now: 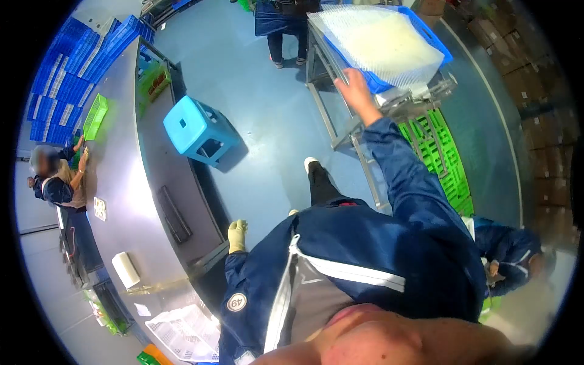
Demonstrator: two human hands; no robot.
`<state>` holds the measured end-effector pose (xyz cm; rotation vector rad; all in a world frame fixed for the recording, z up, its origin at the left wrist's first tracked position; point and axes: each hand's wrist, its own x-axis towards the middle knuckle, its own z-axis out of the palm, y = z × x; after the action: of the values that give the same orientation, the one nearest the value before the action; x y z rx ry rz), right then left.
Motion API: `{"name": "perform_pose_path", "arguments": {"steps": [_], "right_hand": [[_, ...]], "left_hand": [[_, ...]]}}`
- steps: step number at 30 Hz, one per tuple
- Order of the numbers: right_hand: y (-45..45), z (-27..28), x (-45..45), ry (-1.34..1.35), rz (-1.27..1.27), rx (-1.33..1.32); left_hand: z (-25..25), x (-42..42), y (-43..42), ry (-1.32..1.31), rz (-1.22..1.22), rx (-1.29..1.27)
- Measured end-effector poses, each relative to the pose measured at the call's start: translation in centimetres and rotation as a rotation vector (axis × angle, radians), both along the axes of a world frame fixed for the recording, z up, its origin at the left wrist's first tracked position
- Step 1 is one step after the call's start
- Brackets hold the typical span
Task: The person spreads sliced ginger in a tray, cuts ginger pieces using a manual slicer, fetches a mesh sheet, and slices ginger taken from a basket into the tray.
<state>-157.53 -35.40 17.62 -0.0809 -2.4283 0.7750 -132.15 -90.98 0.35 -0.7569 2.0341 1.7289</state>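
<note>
My right hand [356, 90], bare, reaches forward to the near left edge of a blue tray [446, 53], with its fingers at the rim. A white mesh sheet [331, 27] lies over the tray, bearing a flat, pale layer [389, 45] whose kind I cannot make out. Beneath the tray stands a metal rack [322, 100]. My left hand [237, 235], in a pale yellow glove, hangs at my side near the steel table, its fingers curled with nothing visible in them.
A blue stool [194, 129] stands ahead on the left. The long steel table [125, 182] holds a green basket [95, 117], a white block [125, 270] and a white perforated basket [185, 331]. Co-workers are at the left, ahead and at the right. Green pallets [444, 158] lie by the rack.
</note>
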Motion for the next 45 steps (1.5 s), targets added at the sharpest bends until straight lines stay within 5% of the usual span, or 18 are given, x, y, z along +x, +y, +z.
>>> {"name": "perform_pose_path", "arguments": {"steps": [4, 8, 14, 16, 17, 21, 27, 39, 42, 45], "right_hand": [[7.6, -1.8, -9.2, -0.154, -0.336, 0.126], [10.4, -1.6, -10.3, -0.704, -0.37, 0.078], [11.2, -0.4, -8.8, -0.635, -0.285, 0.202], [12.4, -1.0, -8.7, -0.541, -0.246, 0.187], [12.8, -1.4, -8.8, -0.487, -0.207, 0.154], [16.0, -4.8, -9.1, -0.39, -0.046, 0.106], [13.6, -1.6, -8.4, -0.422, -0.062, 0.461], [21.4, -6.6, -10.9, -0.671, 0.142, -0.261], [21.8, -5.3, -10.3, -0.439, 0.095, 0.271], [17.5, 3.1, -10.0, -0.424, -0.221, 0.432]], "left_hand": [[-2.4, -0.5, 1.1, -0.091, 0.204, -0.049], [-3.1, -1.3, 2.1, -0.202, 0.224, -0.056], [-1.6, -7.8, 3.4, -0.164, 0.211, -0.062], [1.9, -12.0, 6.7, -0.148, 0.064, -0.251], [1.8, -13.2, 7.3, -0.069, 0.095, -0.109], [0.1, -18.7, 9.1, 0.027, -0.208, -0.447], [1.7, -22.9, 11.1, 0.036, -0.211, -0.404], [-3.1, -14.3, 4.9, -0.152, -0.035, -0.448], [-3.5, -12.9, 3.5, -0.194, 0.029, -0.412], [-5.1, -12.8, 2.3, -0.241, 0.069, -0.339]]}}
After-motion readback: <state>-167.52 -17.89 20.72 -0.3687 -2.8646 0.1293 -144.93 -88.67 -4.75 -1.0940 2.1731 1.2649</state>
